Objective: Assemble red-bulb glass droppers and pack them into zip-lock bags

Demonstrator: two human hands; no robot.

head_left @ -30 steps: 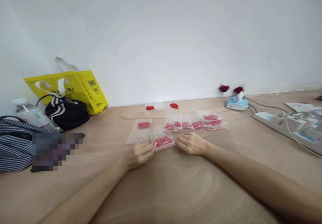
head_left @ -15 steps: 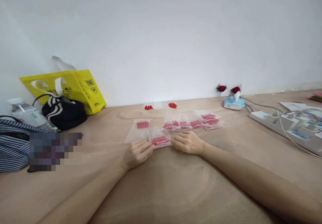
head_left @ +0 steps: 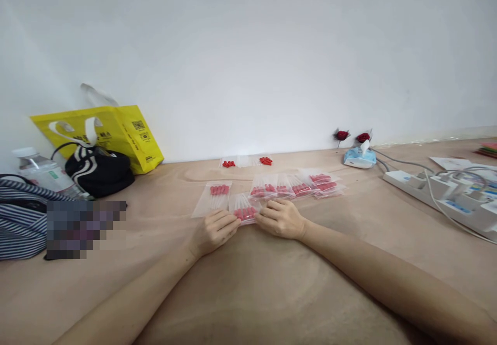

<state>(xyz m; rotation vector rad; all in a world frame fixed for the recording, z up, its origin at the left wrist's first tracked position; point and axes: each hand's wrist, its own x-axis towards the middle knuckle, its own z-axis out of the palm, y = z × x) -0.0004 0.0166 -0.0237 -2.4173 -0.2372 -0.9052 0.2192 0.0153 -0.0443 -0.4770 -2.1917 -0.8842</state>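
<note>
A small clear zip bag with red capsules (head_left: 244,212) lies on the tan table (head_left: 256,293) between my hands. My left hand (head_left: 215,230) pinches its left edge and my right hand (head_left: 278,218) pinches its right edge. Another clear bag with red capsules (head_left: 215,196) lies just left of it. A row of several similar filled bags (head_left: 295,188) stretches to the right behind my right hand. Two little heaps of loose red capsules (head_left: 266,161) lie on clear bags near the wall.
At the left stand a yellow paper bag (head_left: 116,133), a black pouch (head_left: 99,171), a water bottle (head_left: 41,173) and striped cloth (head_left: 21,226). A tissue pack (head_left: 359,158) and white power strips with cables (head_left: 446,192) lie at the right.
Both hands have drawn closer together along the bag's near edge; my right hand slid left. The view shifted slightly.
</note>
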